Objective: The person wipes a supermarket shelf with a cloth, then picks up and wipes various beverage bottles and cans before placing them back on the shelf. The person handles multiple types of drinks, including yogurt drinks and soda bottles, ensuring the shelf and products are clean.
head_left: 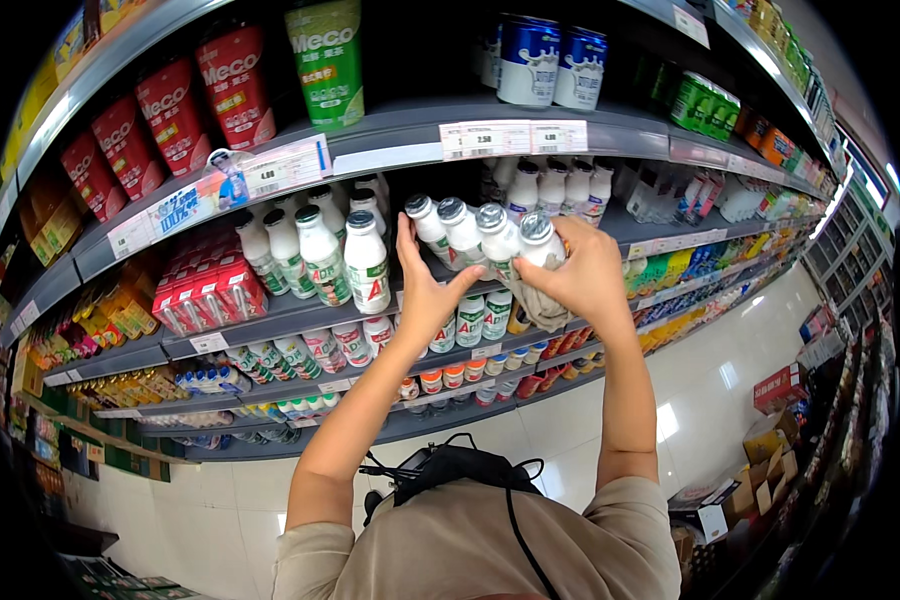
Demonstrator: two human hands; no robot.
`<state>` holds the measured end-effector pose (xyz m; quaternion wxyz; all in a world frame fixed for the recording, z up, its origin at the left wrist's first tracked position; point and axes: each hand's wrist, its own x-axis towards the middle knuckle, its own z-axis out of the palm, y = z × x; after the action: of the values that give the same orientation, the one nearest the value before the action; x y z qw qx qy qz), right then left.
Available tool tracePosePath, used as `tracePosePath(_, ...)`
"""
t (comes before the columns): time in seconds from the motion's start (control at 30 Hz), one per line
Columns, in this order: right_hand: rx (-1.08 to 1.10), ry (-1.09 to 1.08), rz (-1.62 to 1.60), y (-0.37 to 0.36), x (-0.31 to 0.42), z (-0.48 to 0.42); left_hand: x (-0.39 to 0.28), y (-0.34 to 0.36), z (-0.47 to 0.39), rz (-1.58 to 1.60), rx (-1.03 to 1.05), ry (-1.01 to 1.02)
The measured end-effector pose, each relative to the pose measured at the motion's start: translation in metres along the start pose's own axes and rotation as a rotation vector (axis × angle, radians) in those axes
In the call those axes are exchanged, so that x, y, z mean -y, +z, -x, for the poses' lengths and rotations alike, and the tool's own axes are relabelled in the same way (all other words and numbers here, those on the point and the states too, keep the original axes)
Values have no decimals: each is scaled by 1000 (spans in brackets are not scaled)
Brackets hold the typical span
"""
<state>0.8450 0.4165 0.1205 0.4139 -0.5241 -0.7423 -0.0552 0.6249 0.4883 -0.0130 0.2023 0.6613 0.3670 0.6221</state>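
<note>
A row of several white plastic drink bottles (496, 238) with silver foil caps is tilted at the shelf's front, squeezed between my two hands. My left hand (436, 281) braces the row's left end, its thumb across the front of the bottles. At the other end, my right hand (586, 262) grips the nearest bottle and also holds a crumpled beige cloth (541, 304) against it. The cloth hides that bottle's lower part. More white bottles with green labels (366, 266) stand upright on the shelf left of my left hand.
Behind the row stand white bottles with purple labels (553, 184). The upper shelf edge (390, 156) juts out above my hands. Red drink packs (210, 296) sit at left, and blue-and-white cans (529, 64) stand above. Cardboard boxes (776, 472) lie on the floor at right.
</note>
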Motion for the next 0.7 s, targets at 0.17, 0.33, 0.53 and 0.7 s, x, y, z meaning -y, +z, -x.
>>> tracePosePath(0.17, -74, -79, -30, -1, -7, 31, 37, 0, -20, 526, 184, -232)
tracePosePath(0.33, -107, -134, -146, -16, -26, 49, 8, -14, -37, 313, 316, -4)
tracePosePath(0.53, 50, -120, -377, -60, -44, 72, -73, -33, 7, 360, 260, 271)
tracePosePath(0.7, 88, 67, -455, -78, -46, 99, -98, -35, 40, 322, 147, 210)
